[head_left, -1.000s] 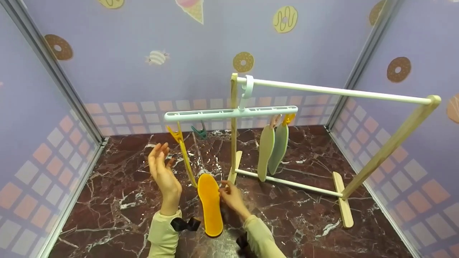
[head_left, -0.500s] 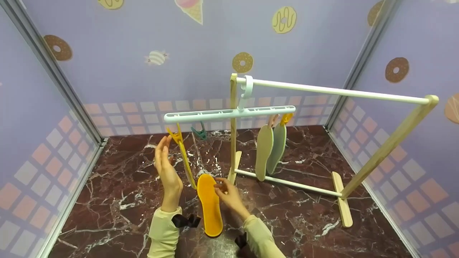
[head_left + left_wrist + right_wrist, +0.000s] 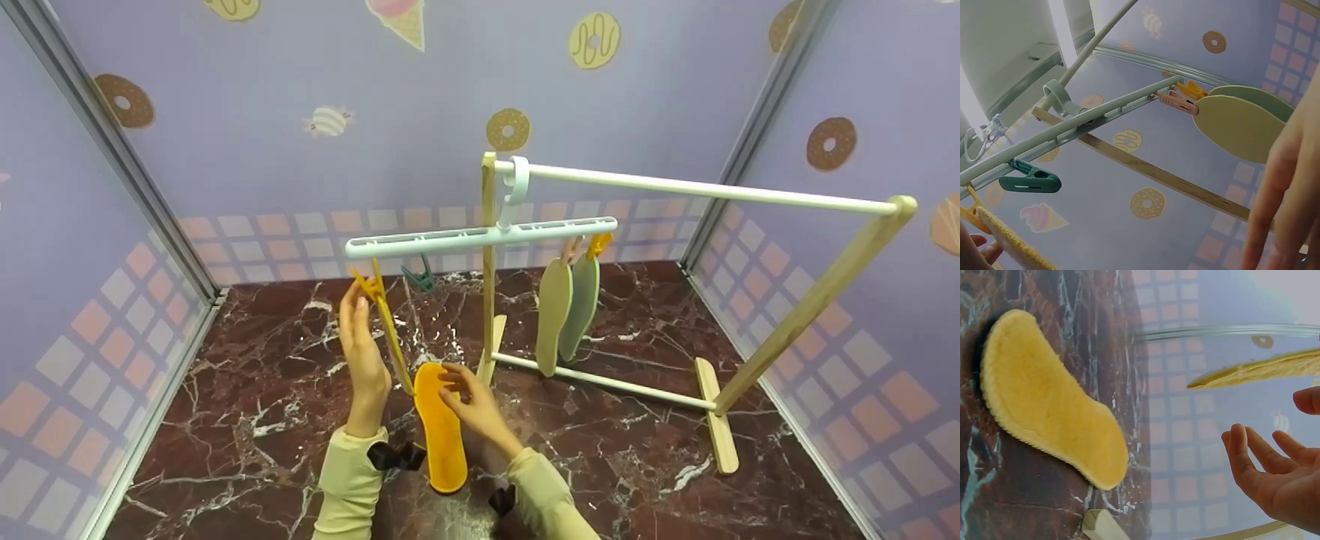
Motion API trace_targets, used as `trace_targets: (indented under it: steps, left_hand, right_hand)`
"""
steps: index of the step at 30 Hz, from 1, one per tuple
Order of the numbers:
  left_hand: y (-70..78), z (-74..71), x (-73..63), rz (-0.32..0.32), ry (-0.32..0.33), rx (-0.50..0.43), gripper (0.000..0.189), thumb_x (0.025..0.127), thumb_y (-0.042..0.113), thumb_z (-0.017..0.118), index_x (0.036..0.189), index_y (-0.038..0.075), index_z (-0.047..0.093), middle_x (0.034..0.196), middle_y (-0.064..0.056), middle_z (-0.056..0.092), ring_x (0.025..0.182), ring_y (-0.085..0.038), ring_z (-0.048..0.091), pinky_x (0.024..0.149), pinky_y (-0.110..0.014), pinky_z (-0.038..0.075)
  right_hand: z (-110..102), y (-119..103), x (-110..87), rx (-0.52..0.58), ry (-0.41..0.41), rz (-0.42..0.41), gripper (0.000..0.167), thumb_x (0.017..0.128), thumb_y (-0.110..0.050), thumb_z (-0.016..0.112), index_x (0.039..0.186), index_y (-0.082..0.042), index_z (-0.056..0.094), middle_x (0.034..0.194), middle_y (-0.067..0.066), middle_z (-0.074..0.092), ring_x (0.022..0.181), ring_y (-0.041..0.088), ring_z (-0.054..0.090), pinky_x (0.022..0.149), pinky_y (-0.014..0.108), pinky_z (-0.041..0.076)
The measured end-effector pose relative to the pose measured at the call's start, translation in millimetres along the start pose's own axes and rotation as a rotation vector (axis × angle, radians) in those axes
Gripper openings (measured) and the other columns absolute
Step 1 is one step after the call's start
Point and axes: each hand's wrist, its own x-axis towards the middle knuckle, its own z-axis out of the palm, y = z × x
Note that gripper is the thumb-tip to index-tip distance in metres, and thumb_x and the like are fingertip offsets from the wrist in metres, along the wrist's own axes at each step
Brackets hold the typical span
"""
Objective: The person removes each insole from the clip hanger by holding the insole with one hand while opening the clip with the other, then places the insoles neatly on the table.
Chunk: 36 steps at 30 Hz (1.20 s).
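My left hand [image 3: 366, 358] is raised beside the hanging yellow insole [image 3: 394, 337], seen nearly edge-on. Its fingertips are close to the yellow clothespin [image 3: 370, 286] that clips the insole's top; whether they touch it I cannot tell. In the left wrist view, the clothespin [image 3: 974, 212] hangs at the lower left with the insole's fuzzy edge [image 3: 1010, 242] below it. A second yellow insole [image 3: 444, 457] lies flat on the table. Over its upper end hovers my right hand [image 3: 476, 405], fingers loosely bent, holding nothing visible. The right wrist view shows that lying insole [image 3: 1050, 399] apart from any fingers.
A pale hanger [image 3: 427, 241] hooks onto the white rod [image 3: 697, 190] of a wooden rack [image 3: 817, 307]. Two pale green insoles [image 3: 555, 319] hang from its right end by pink and yellow clothespins. A green clothespin [image 3: 420, 279] hangs left of centre. The table [image 3: 247, 465] is dark marble.
My left hand has moved right and up, its fingertips reaching the yellow clothespin's level. My right hand has shifted left and up over the lying insole's upper end.
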Motion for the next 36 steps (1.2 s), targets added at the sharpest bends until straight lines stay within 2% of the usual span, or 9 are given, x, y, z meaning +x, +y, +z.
trace_targets:
  steps: [3, 12, 16, 19, 23, 27, 36]
  left_hand:
    - [-0.5, 1.6, -0.1, -0.004, -0.016, 0.008, 0.038, 0.096, 0.013, 0.033, 0.129, -0.003, 0.037, 0.113, 0.003, 0.053, 0.112, -0.014, 0.042, 0.1, -0.032, 0.026]
    - [0.8, 3.2, -0.3, 0.01, -0.034, -0.011, 0.035, 0.095, 0.01, 0.032, 0.126, -0.006, 0.038, 0.105, 0.006, 0.053, 0.103, -0.01, 0.046, 0.095, -0.028, 0.03]
    - [1.7, 3.7, -1.0, 0.011, -0.036, -0.007, 0.036, 0.095, 0.011, 0.033, 0.125, -0.008, 0.038, 0.105, 0.004, 0.052, 0.102, -0.01, 0.046, 0.094, -0.026, 0.031]
    - [3.1, 4.4, -2.3, 0.011, -0.032, -0.008, 0.033, 0.095, 0.011, 0.033, 0.123, -0.006, 0.04, 0.104, 0.003, 0.053, 0.1, -0.012, 0.046, 0.092, -0.026, 0.032]
    - [4.8, 5.5, -4.2, 0.032, -0.048, -0.043, 0.028, 0.095, 0.011, 0.034, 0.119, 0.001, 0.046, 0.106, 0.003, 0.057, 0.1, -0.012, 0.048, 0.092, -0.027, 0.032]
    - [5.4, 6.9, -5.6, 0.055, -0.08, -0.086, 0.025, 0.095, 0.011, 0.035, 0.116, 0.006, 0.048, 0.11, 0.001, 0.06, 0.103, -0.011, 0.049, 0.095, -0.027, 0.031]
    - [1.5, 9.5, -6.3, 0.091, -0.109, -0.123, 0.025, 0.095, 0.01, 0.036, 0.116, 0.001, 0.046, 0.106, 0.002, 0.063, 0.106, -0.014, 0.051, 0.094, -0.029, 0.031]
  right_hand:
    - [1, -5, 0.2, 0.026, -0.011, 0.009, 0.037, 0.087, -0.001, 0.051, 0.121, 0.01, 0.041, 0.114, 0.034, 0.052, 0.099, 0.046, 0.054, 0.081, 0.039, 0.05]
    - [4, -15, -2.7, 0.019, -0.056, 0.026, 0.041, 0.088, -0.009, 0.052, 0.127, 0.001, 0.04, 0.122, 0.027, 0.051, 0.107, 0.041, 0.052, 0.08, 0.029, 0.047]
    - [5, -19, -3.9, -0.004, -0.06, 0.015, 0.042, 0.088, -0.009, 0.053, 0.126, 0.001, 0.041, 0.121, 0.027, 0.051, 0.106, 0.042, 0.053, 0.079, 0.036, 0.048]
    - [6, -20, -4.2, -0.003, -0.065, 0.008, 0.043, 0.087, -0.009, 0.054, 0.127, 0.001, 0.04, 0.121, 0.027, 0.051, 0.105, 0.043, 0.053, 0.08, 0.046, 0.049]
    - [7, -20, -4.1, 0.002, -0.079, -0.009, 0.046, 0.086, -0.009, 0.056, 0.128, 0.001, 0.04, 0.122, 0.027, 0.051, 0.104, 0.043, 0.053, 0.079, 0.053, 0.047]
    - [8, -21, -4.8, 0.007, -0.087, -0.025, 0.047, 0.086, -0.008, 0.056, 0.127, 0.004, 0.039, 0.121, 0.028, 0.05, 0.103, 0.044, 0.053, 0.078, 0.054, 0.047]
    - [13, -27, -10.3, 0.002, -0.076, -0.008, 0.047, 0.084, -0.008, 0.059, 0.125, 0.005, 0.04, 0.119, 0.028, 0.052, 0.1, 0.042, 0.055, 0.077, 0.05, 0.049]
